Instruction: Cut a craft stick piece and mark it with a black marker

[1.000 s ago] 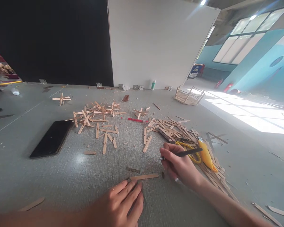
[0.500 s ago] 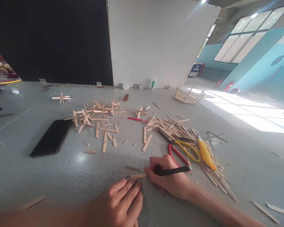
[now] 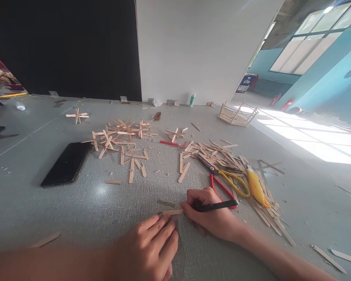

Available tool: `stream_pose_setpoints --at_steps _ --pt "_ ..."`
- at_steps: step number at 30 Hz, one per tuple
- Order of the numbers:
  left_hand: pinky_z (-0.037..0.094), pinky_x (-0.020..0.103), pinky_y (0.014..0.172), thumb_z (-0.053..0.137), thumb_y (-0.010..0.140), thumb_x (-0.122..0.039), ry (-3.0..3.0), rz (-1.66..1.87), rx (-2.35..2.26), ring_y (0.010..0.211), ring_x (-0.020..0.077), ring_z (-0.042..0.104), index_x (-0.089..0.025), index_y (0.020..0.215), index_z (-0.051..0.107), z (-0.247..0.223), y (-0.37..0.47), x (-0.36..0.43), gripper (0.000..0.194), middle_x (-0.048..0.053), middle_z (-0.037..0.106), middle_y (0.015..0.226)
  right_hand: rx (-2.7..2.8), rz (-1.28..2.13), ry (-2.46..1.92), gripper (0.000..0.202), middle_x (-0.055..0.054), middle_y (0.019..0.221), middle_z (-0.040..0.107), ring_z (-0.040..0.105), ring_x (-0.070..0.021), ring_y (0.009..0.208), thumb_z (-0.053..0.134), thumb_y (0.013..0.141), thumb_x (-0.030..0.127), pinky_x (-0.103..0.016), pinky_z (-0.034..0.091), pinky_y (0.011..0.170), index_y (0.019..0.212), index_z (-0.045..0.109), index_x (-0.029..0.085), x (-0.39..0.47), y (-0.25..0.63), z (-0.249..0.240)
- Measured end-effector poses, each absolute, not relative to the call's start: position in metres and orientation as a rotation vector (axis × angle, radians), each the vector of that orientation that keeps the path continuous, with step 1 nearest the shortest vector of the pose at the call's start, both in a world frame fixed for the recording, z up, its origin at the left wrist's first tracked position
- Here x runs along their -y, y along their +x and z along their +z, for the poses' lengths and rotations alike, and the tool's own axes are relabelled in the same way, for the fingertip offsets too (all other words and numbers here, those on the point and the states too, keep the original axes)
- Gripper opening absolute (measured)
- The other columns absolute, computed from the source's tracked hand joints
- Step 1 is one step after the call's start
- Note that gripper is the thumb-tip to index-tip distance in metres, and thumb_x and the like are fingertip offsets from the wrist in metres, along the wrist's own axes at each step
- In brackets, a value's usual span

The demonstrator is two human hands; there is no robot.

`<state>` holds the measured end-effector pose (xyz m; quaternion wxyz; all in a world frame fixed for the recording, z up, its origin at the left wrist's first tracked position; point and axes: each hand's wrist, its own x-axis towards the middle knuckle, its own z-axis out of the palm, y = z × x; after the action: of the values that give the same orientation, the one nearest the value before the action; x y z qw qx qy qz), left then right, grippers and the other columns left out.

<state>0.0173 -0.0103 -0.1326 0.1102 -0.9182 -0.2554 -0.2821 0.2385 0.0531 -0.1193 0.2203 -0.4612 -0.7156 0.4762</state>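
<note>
Table: the grey textured tabletop (image 3: 84, 218) fills the lower view, with a white panel standing at its far edge.
Stick pile: a loose heap of pale wooden craft sticks (image 3: 222, 156) lies right of centre, well beyond the hands; glued star-shaped stick clusters (image 3: 125, 132) sit further left.
Phone: a flat black phone (image 3: 66, 163) lies face-up to the left, well apart from the hands.
Left hand: the left hand (image 3: 152, 249) lies palm-down on the table, fingers pressed flat and together, their tips at the near left end of the short stick. Whether they pin it down or only rest beside it cannot be told.
Right hand: the right hand (image 3: 213, 216) is closed in a writing pinch around a slim black pen-like tool (image 3: 216, 205), whose tip is hidden behind the fingers at the stick's right end.
Scissors: yellow-and-red-handled scissors (image 3: 229, 183) lie just beyond the right hand, beside a yellow-handled tool (image 3: 256, 189).
Work piece: one short pale wooden stick (image 3: 172, 212) lies flat between the two hands, long axis running left to right. It sits just left of the right hand's pinch and just beyond the left fingertips, so both hands are about equally near, one at each end.
Offcut: a small dark sliver (image 3: 165, 203) lies just beyond the stick, apart from it.
</note>
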Motion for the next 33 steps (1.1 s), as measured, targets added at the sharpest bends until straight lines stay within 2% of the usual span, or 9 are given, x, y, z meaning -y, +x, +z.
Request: stream_pose_setpoints --at_steps 15,23,33 --pt "0.06 0.038 0.095 0.037 0.1 -0.015 -2.707 -0.798 0.756 0.108 0.0244 0.073 -0.007 0.11 0.074 -0.1338 0.016 0.0104 0.039 0.016 0.079 0.114 1.993 1.289 -1.26 0.037 0.007 0.048 0.05 0.044 -0.0075 0.038 0.06 0.094 0.033 -0.019 0.029 0.038 0.063 0.04 0.024 -0.0549 0.2398 -0.1212" --pt "0.06 0.037 0.092 0.035 0.102 -0.013 -2.662 -0.893 0.802 0.102 0.0236 0.076 -0.008 0.104 0.075 -0.1334 0.0179 0.0107 0.041 0.012 0.08 0.108 1.993 1.28 -1.264 0.039 0.008 0.047 0.048 0.046 -0.0074 0.037 0.058 0.095 0.035 -0.018 0.028 0.036 0.064 0.038 0.024 -0.0538 0.239 -0.121" --pt "0.062 0.038 0.089 0.033 0.103 -0.014 -2.688 -0.853 0.755 0.103 0.0249 0.076 -0.007 0.106 0.075 -0.1334 0.0171 0.0081 0.043 0.013 0.08 0.111 2.033 1.254 -1.239 0.041 0.007 0.047 0.047 0.044 -0.0065 0.037 0.059 0.095 0.034 -0.018 0.027 0.037 0.061 0.038 0.023 -0.0548 0.2389 -0.1193"
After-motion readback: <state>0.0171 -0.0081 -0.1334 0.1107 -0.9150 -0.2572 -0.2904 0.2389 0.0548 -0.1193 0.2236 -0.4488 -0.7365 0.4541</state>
